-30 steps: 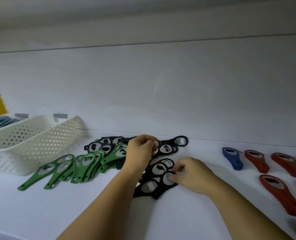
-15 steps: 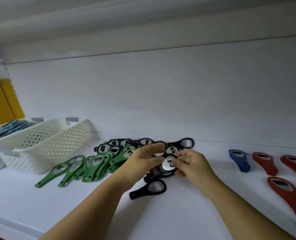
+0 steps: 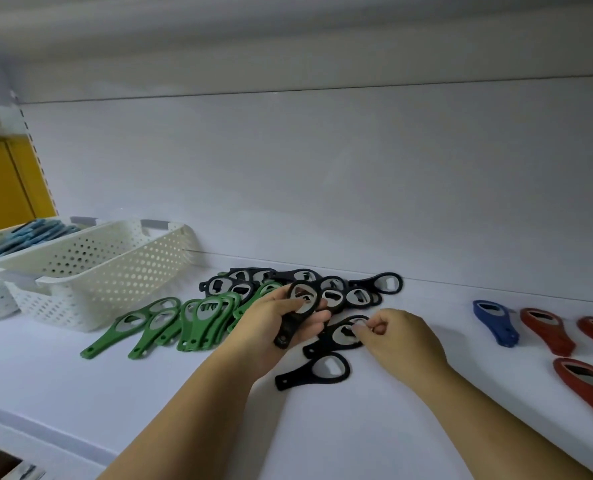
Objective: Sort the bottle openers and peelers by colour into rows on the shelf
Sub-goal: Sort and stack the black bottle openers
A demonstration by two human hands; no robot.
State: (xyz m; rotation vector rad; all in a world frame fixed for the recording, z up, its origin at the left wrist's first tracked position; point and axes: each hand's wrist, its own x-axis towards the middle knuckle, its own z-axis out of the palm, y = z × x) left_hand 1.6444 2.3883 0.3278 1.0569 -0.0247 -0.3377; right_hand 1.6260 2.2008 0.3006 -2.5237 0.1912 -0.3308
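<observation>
My left hand [image 3: 277,320] grips a black bottle opener [image 3: 300,308], lifted off the white shelf [image 3: 409,420]. My right hand [image 3: 399,337] pinches the ring of another black opener [image 3: 336,339] that lies on the shelf. A third black opener [image 3: 317,370] lies loose just in front. Behind my hands is a pile of black openers [image 3: 353,292]. A row of green openers [image 3: 184,320] fans out to the left. At the right lie one blue opener [image 3: 494,320] and several red openers [image 3: 547,329].
Two white perforated baskets [image 3: 97,268] stand at the back left; the farther one holds light blue tools [image 3: 21,237]. The shelf's back wall [image 3: 322,185] rises right behind the pile. The shelf's front edge [image 3: 28,431] runs along the lower left.
My hands have parted: the left keeps a black opener raised, and the right has dropped to a black opener on the shelf. The camera has moved closer.
</observation>
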